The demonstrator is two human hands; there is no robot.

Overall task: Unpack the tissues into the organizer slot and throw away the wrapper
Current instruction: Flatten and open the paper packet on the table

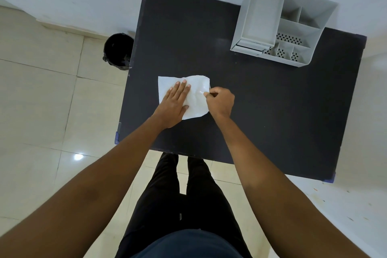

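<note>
fingers [206, 94] of right hand [221, 101] pinch tissue pack [196, 98] wrapper edge; left hand [174, 103] flat, hiding its middle.

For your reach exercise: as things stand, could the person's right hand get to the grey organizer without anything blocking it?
Probably yes. Bare dark table lies between the right hand and the organizer. But the hand is pinching the tissue pack, so it must let go first.

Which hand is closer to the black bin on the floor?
Left. The left hand lies flat on the tissue pack, nearer the bin; the right hand pinches the pack's far side.
</note>
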